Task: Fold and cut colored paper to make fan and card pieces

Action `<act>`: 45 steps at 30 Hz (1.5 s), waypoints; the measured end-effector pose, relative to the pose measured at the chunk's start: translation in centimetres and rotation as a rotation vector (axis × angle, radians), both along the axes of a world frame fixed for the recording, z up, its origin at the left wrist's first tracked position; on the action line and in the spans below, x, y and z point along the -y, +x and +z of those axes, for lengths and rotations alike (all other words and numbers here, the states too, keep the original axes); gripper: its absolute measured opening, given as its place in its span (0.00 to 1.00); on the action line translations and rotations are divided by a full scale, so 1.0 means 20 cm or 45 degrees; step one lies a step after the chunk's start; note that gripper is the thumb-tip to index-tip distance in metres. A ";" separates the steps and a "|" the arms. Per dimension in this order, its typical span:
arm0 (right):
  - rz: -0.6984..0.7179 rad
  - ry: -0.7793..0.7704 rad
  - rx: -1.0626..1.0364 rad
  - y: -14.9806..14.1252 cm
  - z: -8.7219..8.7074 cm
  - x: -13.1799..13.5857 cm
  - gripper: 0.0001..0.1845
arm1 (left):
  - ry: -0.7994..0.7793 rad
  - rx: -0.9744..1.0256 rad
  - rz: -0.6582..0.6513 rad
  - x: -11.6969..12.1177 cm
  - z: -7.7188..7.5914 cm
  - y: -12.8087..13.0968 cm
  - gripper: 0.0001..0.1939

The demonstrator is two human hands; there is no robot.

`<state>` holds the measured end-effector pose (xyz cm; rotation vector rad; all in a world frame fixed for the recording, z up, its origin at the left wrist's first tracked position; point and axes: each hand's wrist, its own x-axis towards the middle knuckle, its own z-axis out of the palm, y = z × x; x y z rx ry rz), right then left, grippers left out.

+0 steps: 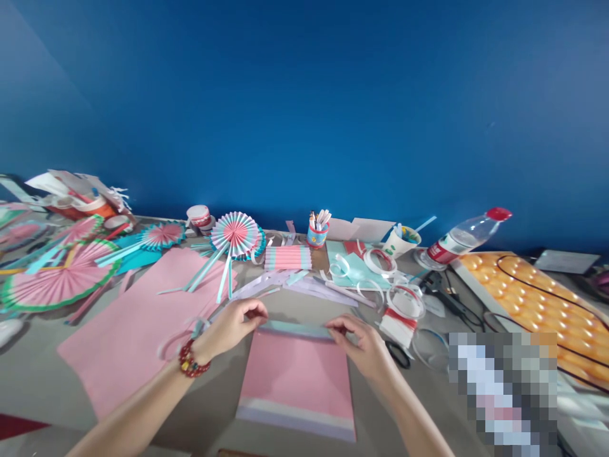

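Observation:
A pink sheet of paper point(297, 368) lies flat in front of me, with a white and lilac band along its near edge. Its far edge carries a narrow light blue-green strip point(295, 328), which looks folded and slightly raised. My left hand point(238, 327), with a red bead bracelet point(191, 360) on the wrist, pinches the left end of that far edge. At the right end, the thumb and fingers of my right hand point(356, 339) close on the same edge. Just beyond lies a pleated pink, white and blue paper piece point(288, 258).
A large pink sheet point(137, 317) and paper fans point(236, 233) occupy the left. Behind stand a pen cup point(317, 233), a paper cup point(401, 241) and a plastic bottle point(459, 241). Rolls of white tape point(405, 299) and black-handled scissors point(398, 354) lie right. One lower-right patch is pixelated.

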<state>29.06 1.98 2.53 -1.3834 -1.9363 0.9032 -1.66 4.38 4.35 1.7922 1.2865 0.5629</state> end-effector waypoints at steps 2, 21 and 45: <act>0.001 -0.024 0.001 -0.01 -0.01 -0.01 0.10 | 0.006 -0.039 -0.003 -0.01 -0.01 -0.01 0.07; -0.073 0.115 0.095 -0.08 -0.06 -0.03 0.08 | 0.158 -0.123 0.041 -0.03 -0.05 -0.04 0.05; 0.022 0.349 0.327 -0.10 -0.12 0.09 0.08 | 0.272 -0.206 0.061 0.12 -0.17 -0.05 0.04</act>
